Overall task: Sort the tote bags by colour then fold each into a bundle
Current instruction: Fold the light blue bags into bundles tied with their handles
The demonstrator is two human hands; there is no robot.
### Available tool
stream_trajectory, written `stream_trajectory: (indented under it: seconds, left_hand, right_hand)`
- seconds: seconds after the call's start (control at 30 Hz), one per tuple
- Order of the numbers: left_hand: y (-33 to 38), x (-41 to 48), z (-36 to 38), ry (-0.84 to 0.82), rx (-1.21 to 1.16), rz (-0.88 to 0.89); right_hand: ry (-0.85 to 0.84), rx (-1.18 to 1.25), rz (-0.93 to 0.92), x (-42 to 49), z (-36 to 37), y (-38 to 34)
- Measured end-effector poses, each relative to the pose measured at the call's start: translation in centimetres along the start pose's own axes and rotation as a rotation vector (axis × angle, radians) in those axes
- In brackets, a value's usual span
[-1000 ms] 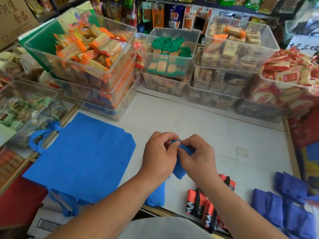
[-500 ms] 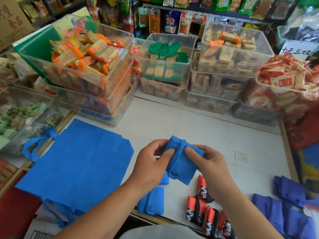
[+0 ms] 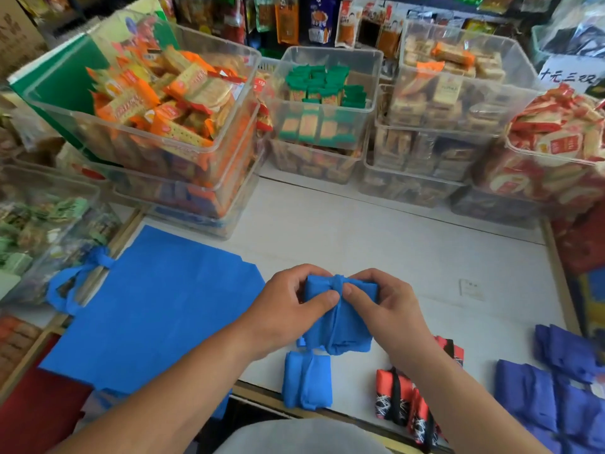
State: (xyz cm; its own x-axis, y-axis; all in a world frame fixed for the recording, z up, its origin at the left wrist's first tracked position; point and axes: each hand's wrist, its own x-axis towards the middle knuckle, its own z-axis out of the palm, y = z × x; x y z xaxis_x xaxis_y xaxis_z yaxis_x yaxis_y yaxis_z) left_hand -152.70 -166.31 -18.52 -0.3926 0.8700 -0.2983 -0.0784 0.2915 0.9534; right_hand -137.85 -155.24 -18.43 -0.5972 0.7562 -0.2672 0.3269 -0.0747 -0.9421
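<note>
A folded blue tote bundle (image 3: 347, 326) is held above the white table, its handle strap wrapped round the middle. My left hand (image 3: 288, 306) grips its left side, thumb on the strap. My right hand (image 3: 386, 306) grips the right side, thumb pressed beside the strap. A finished blue bundle (image 3: 306, 380) lies at the table's near edge. A flat blue tote bag (image 3: 157, 309) lies spread at the left. Red patterned bundles (image 3: 406, 404) lie near the front, and purple bundles (image 3: 556, 388) at the right.
Clear plastic bins of packaged snacks (image 3: 170, 126) are stacked along the back and left of the table (image 3: 376, 244). A small white tag (image 3: 471, 288) lies on the table at the right. A red surface (image 3: 36, 417) shows at lower left.
The loose blue bundle, half a second ago tilted between the hands, now sits squarer with the strap tight around it; both thumbs have closed in on the strap.
</note>
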Motion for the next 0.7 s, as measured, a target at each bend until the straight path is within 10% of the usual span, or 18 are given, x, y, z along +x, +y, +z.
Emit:
stream_trajectory:
  seconds: [0.37, 0.7]
  left_hand:
    - [-5.2, 7.5, -2.5, 0.088, -0.033, -0.110]
    - [-19.2, 4.6, -8.7, 0.243, 0.486, -0.503]
  right_hand:
    - [-0.026, 0.072, 0.238, 5.9, 2.2, 5.1]
    - [0.180, -0.106, 0.443, 15.4, 5.2, 17.5]
